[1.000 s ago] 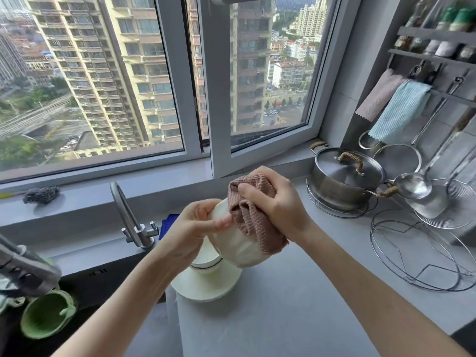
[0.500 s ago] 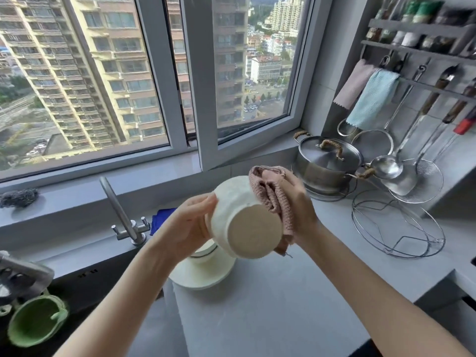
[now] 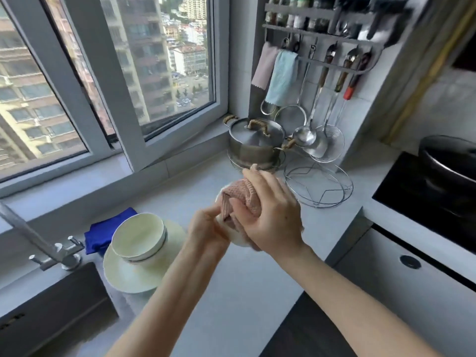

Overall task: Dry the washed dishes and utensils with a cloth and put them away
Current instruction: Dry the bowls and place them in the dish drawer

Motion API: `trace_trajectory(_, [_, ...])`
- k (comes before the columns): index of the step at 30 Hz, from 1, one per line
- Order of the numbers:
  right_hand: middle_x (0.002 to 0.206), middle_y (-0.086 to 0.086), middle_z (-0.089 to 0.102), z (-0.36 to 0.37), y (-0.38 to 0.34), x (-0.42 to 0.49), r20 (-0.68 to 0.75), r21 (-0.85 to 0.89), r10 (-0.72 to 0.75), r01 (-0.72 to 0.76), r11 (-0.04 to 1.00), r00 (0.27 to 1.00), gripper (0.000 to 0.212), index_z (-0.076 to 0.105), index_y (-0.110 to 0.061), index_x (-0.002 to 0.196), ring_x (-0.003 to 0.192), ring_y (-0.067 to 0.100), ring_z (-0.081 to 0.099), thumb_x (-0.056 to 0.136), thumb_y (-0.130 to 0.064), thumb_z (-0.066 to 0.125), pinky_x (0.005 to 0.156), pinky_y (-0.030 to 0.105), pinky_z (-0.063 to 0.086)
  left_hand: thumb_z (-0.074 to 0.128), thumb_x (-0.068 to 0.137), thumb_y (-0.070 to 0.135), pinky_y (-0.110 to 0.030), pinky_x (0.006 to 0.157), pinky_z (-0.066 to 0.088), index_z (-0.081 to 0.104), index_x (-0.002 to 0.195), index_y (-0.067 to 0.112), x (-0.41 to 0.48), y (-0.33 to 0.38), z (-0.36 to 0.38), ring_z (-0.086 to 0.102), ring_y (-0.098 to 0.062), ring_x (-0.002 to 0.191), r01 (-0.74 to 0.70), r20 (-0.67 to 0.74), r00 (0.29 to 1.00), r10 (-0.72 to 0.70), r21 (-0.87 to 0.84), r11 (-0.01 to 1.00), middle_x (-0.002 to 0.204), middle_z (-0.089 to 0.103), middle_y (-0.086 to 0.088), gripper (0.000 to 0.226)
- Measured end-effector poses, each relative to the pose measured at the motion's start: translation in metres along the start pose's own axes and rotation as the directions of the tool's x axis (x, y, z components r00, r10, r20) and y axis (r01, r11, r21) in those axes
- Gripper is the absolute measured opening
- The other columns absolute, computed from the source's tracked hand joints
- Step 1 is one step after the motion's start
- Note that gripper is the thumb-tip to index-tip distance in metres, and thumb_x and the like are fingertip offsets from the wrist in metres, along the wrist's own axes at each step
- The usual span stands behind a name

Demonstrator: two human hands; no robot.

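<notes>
I hold a white bowl in the air above the grey counter; most of it is hidden by my hands. My left hand grips its left side. My right hand grips a pink waffle cloth and presses it over the bowl's top and right side. To the left, stacked white bowls sit on a white plate beside the sink.
A tap and dark sink lie at the left, with a blue cloth behind the plate. A lidded steel pot, a wire rack, hanging ladles and cloths fill the back corner. A black hob stands right.
The view has swung right, so the stacked dishes and tap now sit further left. My right hand has moved the cloth over the bowl's top, hiding its base.
</notes>
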State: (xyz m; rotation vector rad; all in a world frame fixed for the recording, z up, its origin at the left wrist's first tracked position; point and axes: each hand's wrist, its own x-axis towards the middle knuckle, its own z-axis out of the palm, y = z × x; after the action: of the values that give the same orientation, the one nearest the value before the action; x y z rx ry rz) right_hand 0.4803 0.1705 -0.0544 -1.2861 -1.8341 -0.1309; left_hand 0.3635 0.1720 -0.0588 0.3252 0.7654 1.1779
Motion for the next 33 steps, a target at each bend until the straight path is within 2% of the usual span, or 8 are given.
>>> trace_trajectory(6, [0.138,0.005,0.052,-0.063,0.08,-0.067,-0.001,0.308,0.164,-0.156,0.939,0.986,0.049,0.042,-0.01,0.136,0.131,0.013,0.046,0.099,-0.041,0.04,0.107,0.024,0.037,0.052,0.091,0.021,-0.043,0.067,0.053,0.066,0.084,0.0,0.004,-0.06,0.036,0.069,-0.028,0.066,0.211,-0.062,0.973,-0.222,-0.143,0.967,0.076,0.071,-0.013,0.025])
trace_trajectory(9, [0.133,-0.026,0.048,-0.106,0.123,-0.104,0.104,0.433,0.465,-0.461,0.775,0.879,0.037,0.038,-0.038,0.137,0.122,-0.018,0.041,0.102,-0.043,0.028,0.105,0.018,0.033,0.066,0.073,0.012,-0.041,0.061,0.059,0.073,0.073,0.002,-0.004,-0.098,0.069,0.07,-0.027,0.067,0.302,0.09,0.951,-0.295,-0.085,0.949,0.078,0.072,-0.01,0.013])
trace_trajectory(12, [0.152,-0.01,0.036,-0.162,0.164,-0.134,0.314,0.641,0.573,-0.614,0.46,0.757,0.064,0.037,-0.039,0.141,0.142,0.01,0.028,0.086,-0.07,0.047,0.12,0.041,0.017,0.075,0.045,0.002,-0.04,0.053,0.057,0.072,0.063,0.003,-0.01,-0.145,0.105,0.07,-0.025,0.061,0.337,0.203,0.922,-0.33,-0.004,0.941,0.069,0.071,-0.009,0.018])
trace_trajectory(16, [0.125,0.004,0.064,-0.254,0.189,-0.145,0.395,0.765,0.685,-0.632,0.124,0.612,0.067,0.05,-0.017,0.134,0.116,0.017,0.061,0.077,-0.044,0.072,0.096,0.033,0.049,0.044,0.092,0.005,-0.039,0.103,0.038,0.067,0.108,-0.001,-0.017,-0.221,0.148,0.059,-0.026,0.113,0.447,0.544,0.704,-0.456,0.16,0.88,0.114,0.067,-0.013,0.028])
trace_trajectory(19, [0.118,0.002,0.066,-0.316,0.205,-0.175,0.311,0.743,0.701,-0.624,0.241,0.641,0.054,0.059,-0.026,0.12,0.109,0.016,0.064,0.071,-0.037,0.077,0.095,0.032,0.05,0.027,0.101,0.006,-0.026,0.103,0.039,0.071,0.111,0.022,-0.023,-0.281,0.182,0.06,-0.011,0.113,0.399,0.558,0.63,-0.54,0.363,0.842,0.116,0.068,0.003,0.048])
trace_trajectory(24, [0.092,-0.013,0.07,-0.403,0.229,-0.217,0.02,0.635,0.735,-0.577,0.514,0.678,0.029,0.063,-0.029,0.1,0.089,0.008,0.068,0.073,-0.032,0.073,0.078,0.024,0.053,0.092,0.041,0.012,-0.042,0.074,0.058,0.073,0.096,0.002,-0.037,-0.373,0.235,0.069,-0.032,0.086,0.517,0.511,0.548,-0.662,0.415,0.748,0.099,0.07,-0.017,0.059])
trace_trajectory(28, [0.088,-0.019,0.066,-0.455,0.244,-0.249,-0.192,0.272,0.612,-0.557,0.784,0.767,0.027,0.056,-0.033,0.097,0.08,-0.001,0.063,0.078,-0.034,0.074,0.068,0.011,0.046,0.04,0.098,0.024,-0.045,0.088,0.053,0.059,0.12,0.001,-0.067,-0.435,0.287,0.063,-0.031,0.107,0.448,0.393,0.451,-0.802,0.677,0.584,0.118,0.064,-0.019,0.037])
trace_trajectory(33, [0.073,-0.001,0.068,-0.494,0.279,-0.298,-0.155,-0.302,0.156,-0.197,0.933,0.976,0.03,0.051,-0.017,0.102,0.071,0.009,0.054,0.08,-0.032,0.066,0.067,0.008,0.038,0.038,0.09,0.058,-0.044,0.078,0.058,0.063,0.114,0.007,-0.065,-0.493,0.342,0.068,-0.03,0.091,0.396,0.167,0.277,-0.946,0.877,0.271,0.107,0.068,-0.015,0.061])
